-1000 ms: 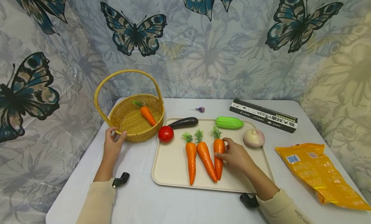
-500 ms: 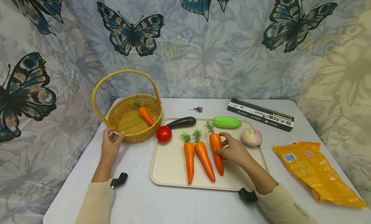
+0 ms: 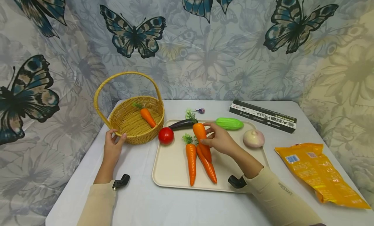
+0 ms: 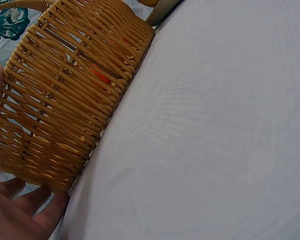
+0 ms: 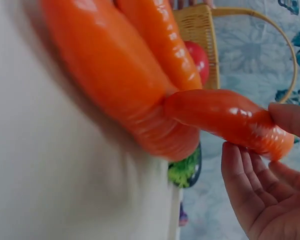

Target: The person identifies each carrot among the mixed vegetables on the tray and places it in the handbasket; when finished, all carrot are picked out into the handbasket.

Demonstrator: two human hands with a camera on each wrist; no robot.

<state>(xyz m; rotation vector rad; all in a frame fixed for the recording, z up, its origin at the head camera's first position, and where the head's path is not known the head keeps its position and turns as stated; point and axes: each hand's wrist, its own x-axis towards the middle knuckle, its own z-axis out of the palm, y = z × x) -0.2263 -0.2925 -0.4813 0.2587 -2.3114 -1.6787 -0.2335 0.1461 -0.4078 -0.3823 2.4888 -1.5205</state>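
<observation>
My right hand (image 3: 219,140) pinches a carrot (image 3: 200,131) near its thick end, raised and tilted above the tray (image 3: 172,174). Its tip overlaps one of two other carrots (image 3: 191,161) in the tray. In the right wrist view the thumb and fingers of my right hand (image 5: 270,185) hold that carrot (image 5: 225,112) from two sides. At the left, my left hand (image 3: 113,146) grips the near rim of the wicker basket (image 3: 146,138), which has one carrot (image 3: 148,117) inside. In the left wrist view my left hand (image 4: 25,210) touches the basket's woven side (image 4: 75,90).
In the tray lie a tomato (image 3: 166,136), an eggplant (image 3: 181,124), a green vegetable (image 3: 229,123) and an onion-like bulb (image 3: 253,138). Behind it is a lollipop (image 3: 200,111). A long black box (image 3: 263,116) and an orange bag (image 3: 318,174) are at the right.
My right hand has lifted the rightmost carrot and carried it left, over the middle carrot and toward the eggplant. My left hand stays on the basket rim.
</observation>
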